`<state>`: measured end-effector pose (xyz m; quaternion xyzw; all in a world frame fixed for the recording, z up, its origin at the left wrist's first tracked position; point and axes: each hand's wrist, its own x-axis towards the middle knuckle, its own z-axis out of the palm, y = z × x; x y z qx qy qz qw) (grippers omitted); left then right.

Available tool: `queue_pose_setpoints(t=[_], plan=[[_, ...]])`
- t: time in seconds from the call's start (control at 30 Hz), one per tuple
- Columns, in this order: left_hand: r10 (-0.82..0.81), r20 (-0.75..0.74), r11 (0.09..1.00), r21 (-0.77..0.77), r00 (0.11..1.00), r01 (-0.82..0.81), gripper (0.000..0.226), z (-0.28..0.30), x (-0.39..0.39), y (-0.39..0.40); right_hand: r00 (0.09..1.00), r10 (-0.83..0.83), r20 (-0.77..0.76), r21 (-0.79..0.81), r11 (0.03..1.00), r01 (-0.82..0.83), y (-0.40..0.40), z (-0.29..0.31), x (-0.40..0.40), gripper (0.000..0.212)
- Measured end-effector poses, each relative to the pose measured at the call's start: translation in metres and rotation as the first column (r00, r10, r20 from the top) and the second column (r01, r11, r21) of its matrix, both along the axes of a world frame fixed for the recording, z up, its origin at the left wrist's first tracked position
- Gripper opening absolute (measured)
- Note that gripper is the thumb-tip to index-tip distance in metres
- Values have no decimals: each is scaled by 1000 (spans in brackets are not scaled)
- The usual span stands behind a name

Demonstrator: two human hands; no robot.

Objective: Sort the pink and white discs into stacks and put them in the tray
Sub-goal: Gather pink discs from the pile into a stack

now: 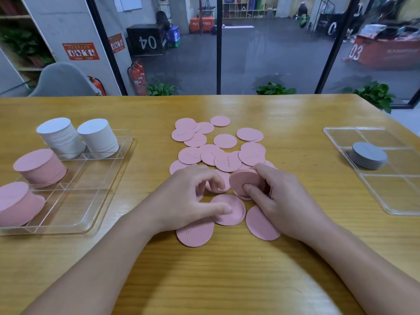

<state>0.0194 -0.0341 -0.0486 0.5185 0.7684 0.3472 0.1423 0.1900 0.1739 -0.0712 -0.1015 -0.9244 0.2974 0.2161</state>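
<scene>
**Both hands at work among the loose pink discs**

Gripping a small stack of pink discs [246,181], the right hand [288,201] holds it tilted just above the table [295,114], thumb across the near face and fingers curled round the far edge. Just beside it, the left hand [191,196] rests on the loose pink discs [225,140] with its fingers curled and the thumb pressing flat on one disc [229,212]; whether the curled fingers pinch anything cannot be told.

More pink discs lie scattered and overlapping across the middle of the table, beyond and under both hands.

On the left stands a clear divided tray [75,201]. Its far compartments hold two white stacks [61,137], and its near left compartments hold two pink stacks [39,167].

Well apart on the right, a second clear tray [391,196] holds one low grey stack [368,155].
</scene>
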Motion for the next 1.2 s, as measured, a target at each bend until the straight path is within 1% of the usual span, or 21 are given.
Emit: queue_pose_setpoints(t=[0.1,0.17,0.2,0.27,0.37,0.47,0.53,0.63,0.67,0.73,0.83,0.87,0.93,0.97,1.03,1.07,1.1,1.2], plan=[[-44,-72,991,-130,996,34,51,2,3,0,999,-46,3,-11,999,46,3,0,0,31],[-63,-105,983,-179,992,44,54,2,4,1,999,-48,6,-17,999,48,3,0,0,32],[-52,-93,983,-178,994,35,52,2,4,2,999,-47,7,-16,999,47,3,0,0,32],[-25,-62,987,-162,998,15,50,2,2,2,999,-49,14,-18,999,49,3,0,0,31],[7,-34,992,-129,999,-11,54,3,1,0,998,-51,22,-30,998,52,3,-1,0,30],[100,20,992,-83,995,-98,54,2,-2,1,999,-48,23,-38,998,49,3,0,0,30],[166,76,986,-17,983,-165,40,0,-7,3,999,-47,26,-36,998,47,3,1,0,31],[236,252,960,91,939,-265,14,0,-11,4,999,-43,29,-44,998,45,3,1,0,29],[257,270,946,124,928,-298,10,2,-11,4,999,-41,28,-48,998,43,3,1,0,29],[291,266,921,183,919,-345,12,3,-12,4,999,-38,27,-48,998,39,3,1,0,28],[295,319,890,251,901,-381,27,4,-13,4,999,-35,29,-36,999,36,2,2,0,31],[301,313,890,248,901,-383,26,3,-14,4,999,-35,28,-32,999,36,2,2,0,31],[309,313,902,205,898,-381,11,2,-14,4,999,-34,29,-27,999,35,2,2,1,31],[307,333,907,181,891,-380,7,3,-12,4,999,-34,31,-26,999,34,2,2,1,31],[319,327,909,159,889,-385,29,2,-11,5,999,-31,30,-28,999,32,2,2,0,30],[332,302,906,162,894,-391,37,1,-12,5,999,-30,31,-28,999,31,2,1,0,29],[340,286,902,170,896,-396,39,1,-12,6,999,-30,33,-25,999,31,2,1,0,29],[314,268,909,192,911,-369,24,-2,-13,6,999,-19,35,-18,1000,20,1,2,0,31]])
